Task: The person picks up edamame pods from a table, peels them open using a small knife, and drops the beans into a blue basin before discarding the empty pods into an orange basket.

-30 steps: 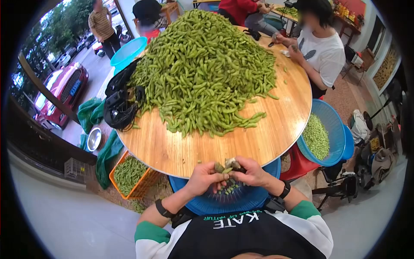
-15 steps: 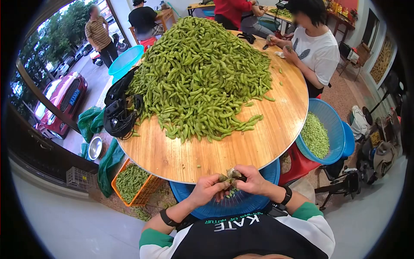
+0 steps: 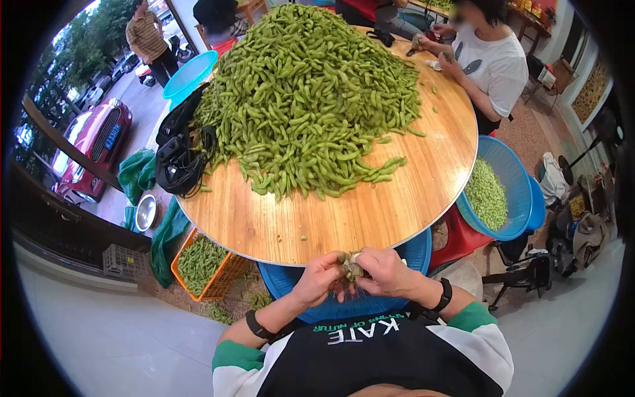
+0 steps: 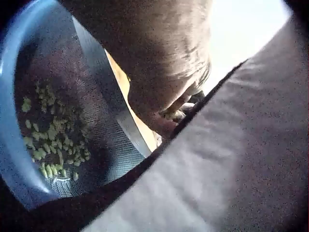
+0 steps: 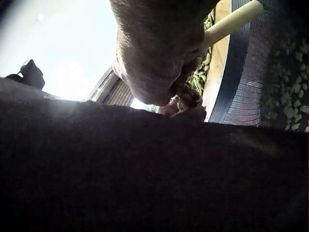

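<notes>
My left hand (image 3: 316, 281) and right hand (image 3: 385, 272) meet over a blue mesh basket (image 3: 417, 257) at the table's near edge. Between the fingertips is a small grey-green piece, apparently a bean pod (image 3: 354, 267), largely hidden by the fingers; the left thumb and fingers pinch at it. A pale rod-like handle (image 5: 236, 21) sticks out of the right fist in the right wrist view; its other end is hidden. Loose shelled beans (image 4: 55, 140) lie in the basket in the left wrist view. A large heap of green bean pods (image 3: 311, 106) covers much of the round table.
Black cables and a device (image 3: 178, 165) lie left of the heap. An orange crate of pods (image 3: 205, 268) stands on the floor at left. At right, a blue basket of shelled beans (image 3: 489, 198) sits by a red stool (image 3: 456, 241). A person in white (image 3: 489, 66) works across the table.
A green pod showed between the fingertips a second ago; now the fingers have closed in and cover most of what they hold. The head view has tilted slightly down and back up.
</notes>
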Demonstrator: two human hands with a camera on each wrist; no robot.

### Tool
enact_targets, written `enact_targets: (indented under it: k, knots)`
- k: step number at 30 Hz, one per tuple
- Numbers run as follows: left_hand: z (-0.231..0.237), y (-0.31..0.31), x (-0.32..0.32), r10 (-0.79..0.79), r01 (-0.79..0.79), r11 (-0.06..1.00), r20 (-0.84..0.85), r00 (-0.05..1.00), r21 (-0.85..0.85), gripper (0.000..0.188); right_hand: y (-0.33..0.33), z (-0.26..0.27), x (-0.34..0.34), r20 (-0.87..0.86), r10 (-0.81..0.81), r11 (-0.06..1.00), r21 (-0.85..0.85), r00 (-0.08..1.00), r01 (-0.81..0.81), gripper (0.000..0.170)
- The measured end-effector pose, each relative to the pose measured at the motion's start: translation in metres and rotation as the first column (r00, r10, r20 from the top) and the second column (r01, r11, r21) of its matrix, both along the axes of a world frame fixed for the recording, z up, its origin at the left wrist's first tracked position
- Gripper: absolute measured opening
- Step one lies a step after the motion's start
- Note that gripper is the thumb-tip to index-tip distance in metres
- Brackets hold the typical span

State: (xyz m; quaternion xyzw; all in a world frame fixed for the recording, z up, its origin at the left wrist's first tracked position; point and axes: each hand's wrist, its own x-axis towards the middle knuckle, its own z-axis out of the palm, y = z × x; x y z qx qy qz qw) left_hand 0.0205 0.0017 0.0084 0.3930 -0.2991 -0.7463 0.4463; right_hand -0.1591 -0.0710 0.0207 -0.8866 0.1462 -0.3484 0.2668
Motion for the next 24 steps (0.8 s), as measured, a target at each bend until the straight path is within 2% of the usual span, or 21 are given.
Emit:
enact_targets:
  k: [4, 7, 10, 12, 13, 15, 17, 19, 20, 21, 23, 24]
  knots:
    - [-0.009, 0.0, -0.007, 0.027, -0.026, 0.999, -0.01, 1.0, 0.029, 0.014, 0.0, -0.001, -0.003, -0.075, 0.028, 0.998, -0.055, 0.997, -0.032, 0.028]
    - [-0.029, -0.002, -0.006, 0.02, -0.018, 0.999, 0.056, 0.998, -0.037, 0.013, 0.004, -0.004, -0.001, -0.062, 0.031, 0.999, -0.025, 0.998, -0.032, 0.03]
    - [-0.036, -0.001, -0.004, -0.014, 0.015, 0.999, 0.016, 1.0, -0.045, 0.013, 0.008, -0.003, -0.002, -0.155, -0.035, 0.996, -0.09, 0.987, 0.022, 0.024]
    - [-0.032, -0.002, -0.009, 0.045, 0.009, 0.973, 0.23, 0.972, -0.229, 0.014, 0.005, -0.008, -0.003, -0.097, -0.038, 0.997, -0.075, 0.995, 0.031, 0.021]
    - [-0.028, -0.002, -0.008, 0.053, -0.005, 0.978, 0.224, 0.973, -0.209, 0.014, 0.003, -0.007, -0.005, -0.105, -0.023, 0.998, -0.054, 0.994, 0.017, 0.021]
    - [-0.014, 0.002, -0.006, 0.016, 0.17, 0.907, 0.435, 0.9, -0.385, 0.023, -0.002, -0.001, -0.011, -0.039, -0.129, 0.991, -0.039, 0.991, 0.127, 0.02]
    - [0.007, 0.002, -0.008, -0.009, 0.119, 0.953, 0.367, 0.93, -0.278, 0.035, -0.006, 0.004, -0.014, -0.011, -0.157, 0.983, 0.1, 0.988, 0.157, 0.02]
    - [0.017, 0.003, -0.007, 0.06, 0.072, 0.952, 0.413, 0.909, -0.298, 0.039, -0.003, 0.009, -0.014, -0.04, -0.206, 0.939, 0.272, 0.978, 0.209, 0.019]
    - [0.014, 0.003, -0.011, 0.159, -0.062, 0.939, 0.266, 0.951, -0.338, 0.035, -0.003, 0.007, -0.013, -0.016, -0.19, 0.937, 0.297, 0.982, 0.187, 0.012]
    - [0.013, 0.003, -0.009, 0.171, -0.076, 0.94, 0.267, 0.948, -0.333, 0.035, -0.002, 0.007, -0.011, -0.017, -0.176, 0.938, 0.302, 0.984, 0.173, 0.012]
    - [0.012, 0.006, -0.003, 0.097, -0.052, 0.966, 0.168, 0.981, -0.253, 0.036, 0.004, 0.008, -0.007, -0.036, -0.131, 0.858, 0.496, 0.991, 0.132, 0.012]
    - [0.013, 0.009, 0.0, 0.104, -0.06, 0.967, 0.17, 0.98, -0.249, 0.036, 0.004, 0.006, -0.004, -0.035, -0.123, 0.857, 0.5, 0.992, 0.124, 0.012]
